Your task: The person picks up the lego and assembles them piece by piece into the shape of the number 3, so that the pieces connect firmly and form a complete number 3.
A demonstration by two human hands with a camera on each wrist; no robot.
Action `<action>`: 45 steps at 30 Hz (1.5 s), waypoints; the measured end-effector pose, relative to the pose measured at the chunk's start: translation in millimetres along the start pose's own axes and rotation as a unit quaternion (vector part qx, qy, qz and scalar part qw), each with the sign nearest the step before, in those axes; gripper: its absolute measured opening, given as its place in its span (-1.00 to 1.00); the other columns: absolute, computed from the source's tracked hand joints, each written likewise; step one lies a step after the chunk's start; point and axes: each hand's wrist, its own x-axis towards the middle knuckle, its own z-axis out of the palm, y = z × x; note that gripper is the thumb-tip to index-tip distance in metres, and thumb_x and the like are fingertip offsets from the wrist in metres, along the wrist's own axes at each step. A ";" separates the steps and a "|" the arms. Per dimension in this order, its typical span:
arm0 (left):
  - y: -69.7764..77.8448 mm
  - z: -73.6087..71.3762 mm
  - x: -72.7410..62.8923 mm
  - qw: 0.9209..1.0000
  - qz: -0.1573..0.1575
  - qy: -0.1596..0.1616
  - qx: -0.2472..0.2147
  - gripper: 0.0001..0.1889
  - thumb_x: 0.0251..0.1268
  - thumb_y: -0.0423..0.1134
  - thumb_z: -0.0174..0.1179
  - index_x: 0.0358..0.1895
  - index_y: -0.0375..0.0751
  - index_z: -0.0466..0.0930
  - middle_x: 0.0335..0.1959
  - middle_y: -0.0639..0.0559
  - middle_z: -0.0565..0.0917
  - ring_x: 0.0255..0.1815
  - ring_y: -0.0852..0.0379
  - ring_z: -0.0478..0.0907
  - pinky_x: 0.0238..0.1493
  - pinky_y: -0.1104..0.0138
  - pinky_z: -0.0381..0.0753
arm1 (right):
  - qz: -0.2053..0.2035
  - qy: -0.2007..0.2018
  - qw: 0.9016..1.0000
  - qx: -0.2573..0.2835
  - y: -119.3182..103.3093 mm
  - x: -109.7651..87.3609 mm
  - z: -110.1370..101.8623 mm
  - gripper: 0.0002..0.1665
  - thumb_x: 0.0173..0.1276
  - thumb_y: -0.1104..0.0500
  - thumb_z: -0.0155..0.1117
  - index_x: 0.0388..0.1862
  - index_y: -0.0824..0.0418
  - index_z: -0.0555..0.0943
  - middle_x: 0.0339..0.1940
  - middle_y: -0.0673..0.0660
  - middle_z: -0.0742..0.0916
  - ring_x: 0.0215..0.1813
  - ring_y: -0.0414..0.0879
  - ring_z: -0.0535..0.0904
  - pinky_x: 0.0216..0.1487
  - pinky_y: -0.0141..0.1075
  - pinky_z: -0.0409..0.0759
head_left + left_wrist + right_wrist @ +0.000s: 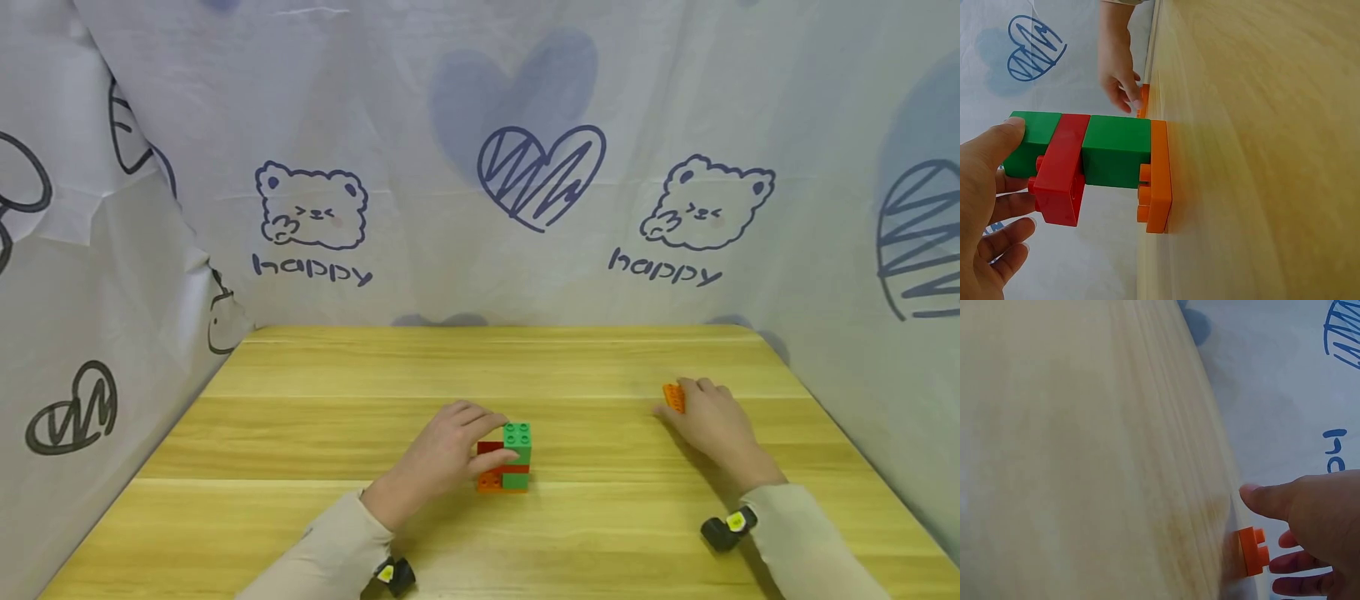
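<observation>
Left of centre on the table stands a stack of toy building bricks: an orange base plate point(1160, 181), a green brick point(1116, 150), a red brick point(1063, 181) and a green top brick point(1032, 134). My left hand point(450, 446) holds the green top brick, thumb on its near face and a finger behind it. The red brick overhangs the base on the left. Farther right, my right hand point(716, 421) is over a separate orange brick point(1251, 551), its thumb apart from it and its fingers beside the studs.
The wooden table point(592, 533) reaches back to a white printed cloth point(435, 242), which also hangs along both sides. Each wrist wears a small black camera, such as the right one point(723, 535).
</observation>
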 end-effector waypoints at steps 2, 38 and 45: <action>-0.1 0.1 -0.1 1.000 -0.001 -0.001 0.001 -0.51 0.29 0.14 0.24 0.01 -0.22 0.68 -0.12 0.02 0.70 -0.09 0.09 0.58 0.07 0.22 0.55 | 0.003 -0.003 1.000 -0.006 0.6 -0.1 0.5 -0.15 0.39 -0.16 0.23 0.27 0.57 0.34 0.05 0.57 0.50 0.00 0.47 0.41 0.02 0.27 0.40; -0.5 0.4 0.1 1.000 -0.001 -0.004 0.006 -0.50 0.29 0.15 0.24 0.01 -0.22 0.69 -0.13 0.03 0.69 -0.10 0.10 0.58 0.06 0.24 0.54 | -0.023 0.049 0.998 -0.045 -4.9 1.8 -1.9 -0.56 0.38 0.17 0.15 -0.06 0.61 0.51 -0.37 0.35 0.54 -0.40 0.19 0.49 -0.29 0.10 0.52; 0.2 -0.2 0.1 1.000 -0.004 -0.007 0.008 -0.50 0.29 0.15 0.24 0.02 -0.22 0.68 -0.13 0.03 0.69 -0.10 0.10 0.58 0.08 0.22 0.54 | -0.050 0.099 0.994 -0.019 -19.7 -0.3 -13.2 -0.50 0.39 0.10 0.23 -0.01 0.57 0.52 -0.32 0.36 0.55 -0.37 0.20 0.47 -0.33 0.08 0.47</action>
